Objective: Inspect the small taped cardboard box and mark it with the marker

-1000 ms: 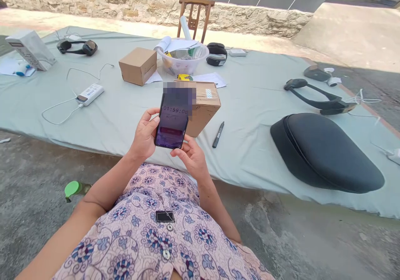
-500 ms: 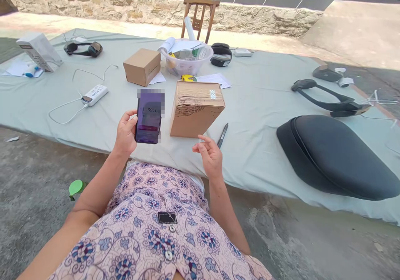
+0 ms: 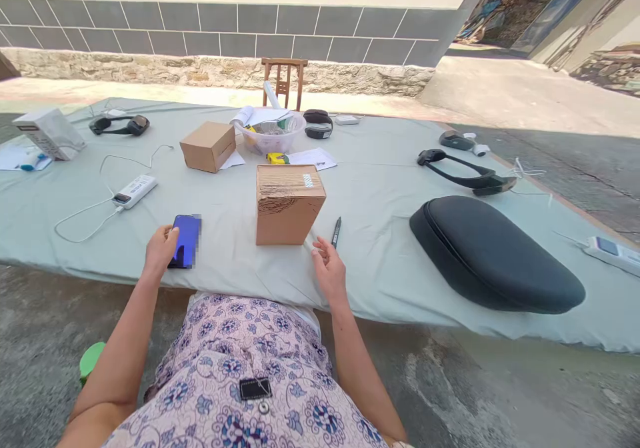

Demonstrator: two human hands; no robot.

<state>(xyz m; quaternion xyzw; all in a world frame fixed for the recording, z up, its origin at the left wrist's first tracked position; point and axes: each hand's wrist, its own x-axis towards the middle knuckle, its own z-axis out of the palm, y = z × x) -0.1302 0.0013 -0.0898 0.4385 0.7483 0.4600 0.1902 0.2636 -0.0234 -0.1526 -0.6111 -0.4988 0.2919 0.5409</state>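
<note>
My left hand (image 3: 161, 251) grips a smartphone (image 3: 185, 241) by its left edge, low over the cloth near the table's front; part of the phone is blurred out. Between my hands stands a brown cardboard box (image 3: 285, 218) with dark scribbled lines on it. My right hand (image 3: 330, 271) is beside the box's lower right corner, fingers loosely bent and apart, holding nothing. Just beyond its fingers lies a black marker pen (image 3: 337, 231).
On the cloth-covered table (image 3: 370, 281) are a black padded case (image 3: 495, 255), a black headset (image 3: 465, 171), a smaller cardboard box (image 3: 207, 147), a plastic basin (image 3: 273, 140) of items, a yellow tape measure (image 3: 278, 159) and a white power bank (image 3: 135, 191) with a cable.
My left hand has brought the phone down and left, away from the box. My right hand stays by the box and pen. The view has tilted up, showing more wall.
</note>
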